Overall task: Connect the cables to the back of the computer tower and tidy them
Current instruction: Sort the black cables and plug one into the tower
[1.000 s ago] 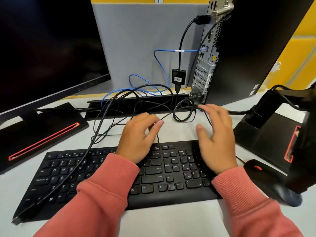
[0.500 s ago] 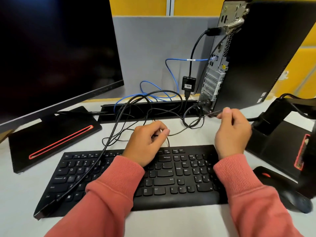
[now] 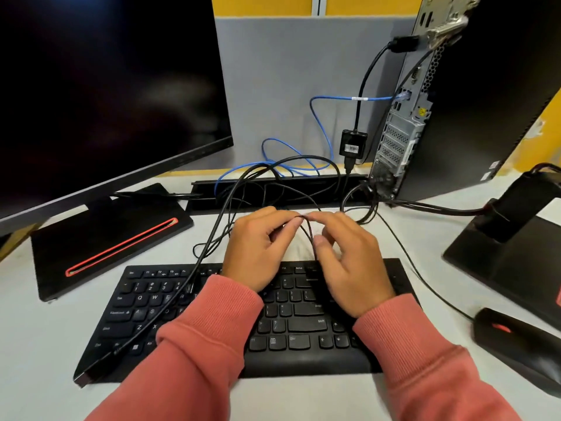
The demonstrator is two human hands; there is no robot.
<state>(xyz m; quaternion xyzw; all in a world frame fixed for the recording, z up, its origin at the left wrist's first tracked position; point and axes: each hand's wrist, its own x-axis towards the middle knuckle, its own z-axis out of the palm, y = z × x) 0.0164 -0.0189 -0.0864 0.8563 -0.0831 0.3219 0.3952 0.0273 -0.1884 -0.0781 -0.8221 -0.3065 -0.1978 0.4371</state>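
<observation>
The black computer tower [image 3: 473,110] stands at the back right with its rear panel [image 3: 400,138] turned toward me. A blue network cable [image 3: 331,100] and a black adapter cable [image 3: 353,144] are plugged into it. Thin black cables [image 3: 273,174] lie tangled on the desk behind the keyboard. My left hand [image 3: 261,247] and my right hand [image 3: 349,262] meet above the keyboard's top edge. Both pinch a folded loop of thin black cable [image 3: 308,232] between fingertips and thumbs.
A black keyboard [image 3: 212,317] lies under my wrists, with a thick black cable [image 3: 170,302] draped across its left half. A monitor [image 3: 106,95] on a black base [image 3: 103,241] stands left. Another stand [image 3: 510,247] and a black mouse [image 3: 522,344] sit right. A cable tray [image 3: 288,189] runs along the back.
My right hand has come left from near the tower's base to meet my left hand. Both hands now hold the thin cable folded into a loop between them.
</observation>
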